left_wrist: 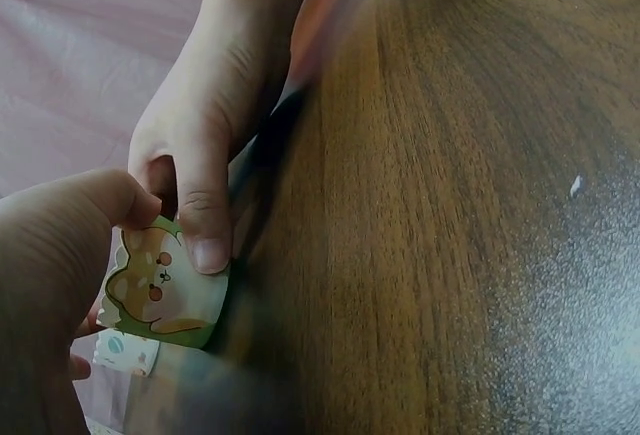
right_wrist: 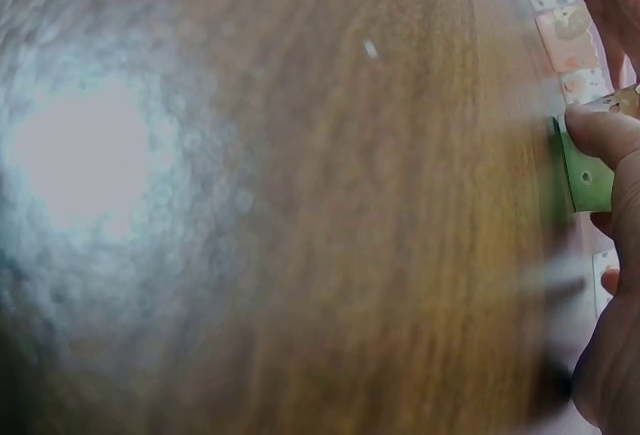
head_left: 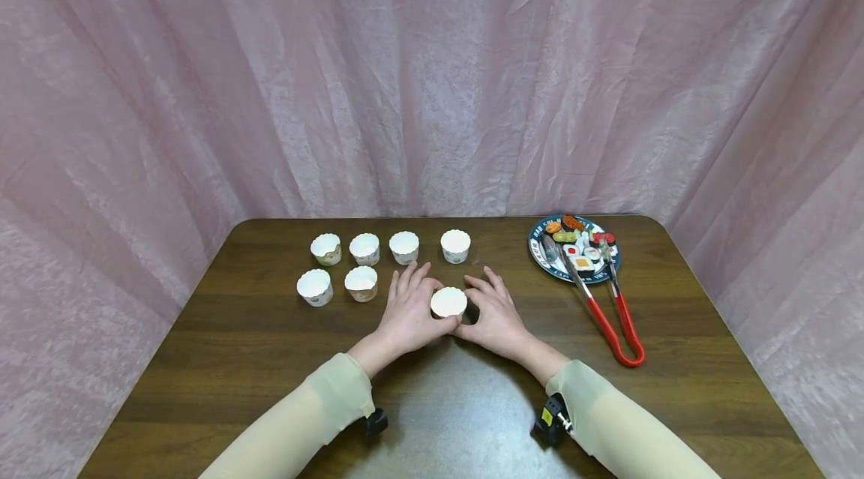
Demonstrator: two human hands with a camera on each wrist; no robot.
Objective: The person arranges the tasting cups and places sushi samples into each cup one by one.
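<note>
Surface: a brown wood-grain table point(head_left: 232, 348) fills the lower half of the head view, with a bright sheen at its near edge, bottom centre. A pale speck point(left_wrist: 576, 186) lies on it, right of the left wrist view. Room: pink curtain point(head_left: 439, 74) hangs behind and along both sides.

Hands: both forearms enter from the bottom of the frame in pale sleeves point(head_left: 337, 389) and meet just below centre. The left hand point(head_left: 413, 312) has its thumb on the near side of a paper cup and its fingers along the left side. The right hand point(head_left: 496, 318) mirrors it, thumb low and fingers pointing up the frame. Grip: both hands hold the one cup point(head_left: 448, 302), mouth upward (its wall carries a cartoon animal on green). Whether its base touches the table cannot be told.

Surroundings: a row of four cups point(head_left: 364, 249) stands above and left of the hands, with two cups point(head_left: 314, 287) below it. Upper right, a plate point(head_left: 535, 248) bears sushi pieces point(head_left: 583, 264); red-handled tongs point(head_left: 604, 325) rest across it.
</note>
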